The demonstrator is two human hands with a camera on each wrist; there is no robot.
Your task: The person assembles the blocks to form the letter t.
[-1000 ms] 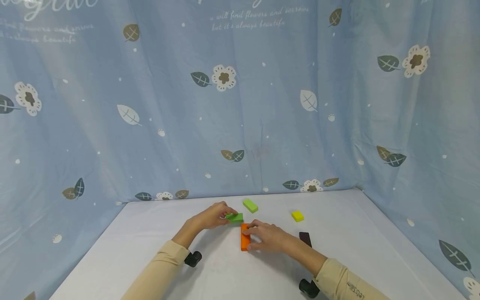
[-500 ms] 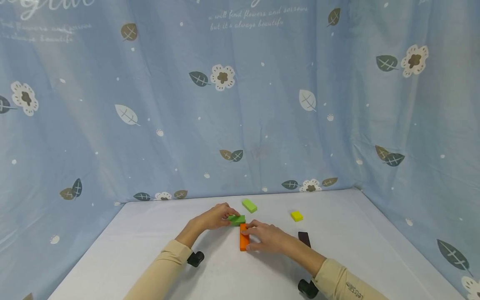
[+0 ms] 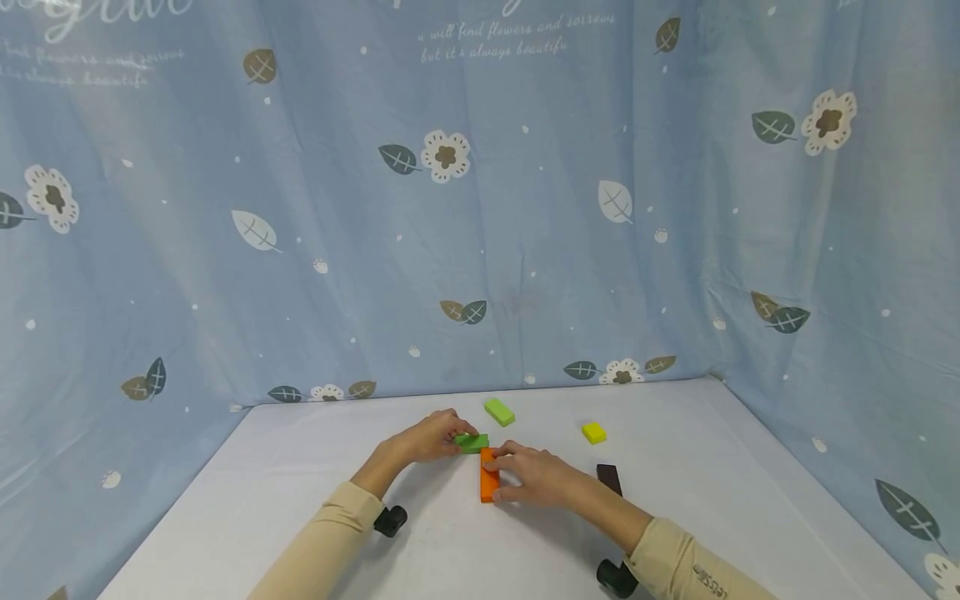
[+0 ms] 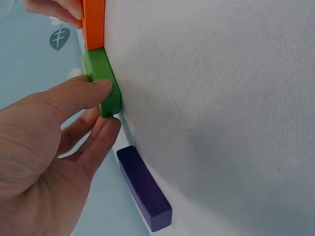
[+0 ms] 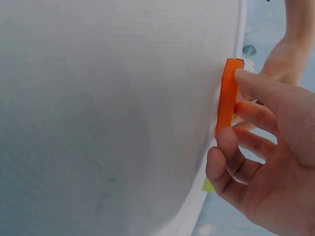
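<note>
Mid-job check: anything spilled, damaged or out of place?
Nothing stands out. The left hand holds the green block, the right hand the orange block; the lime block, yellow block and dark block lie apart, with no visible damage.

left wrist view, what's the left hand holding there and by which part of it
The left hand pinches the green block by the end farther from the orange block.

On the tabletop, one block in the left grip is positioned just behind another block in the right grip. Behind them a third block is set; to the right, a fourth block is placed behind a fifth block.
</note>
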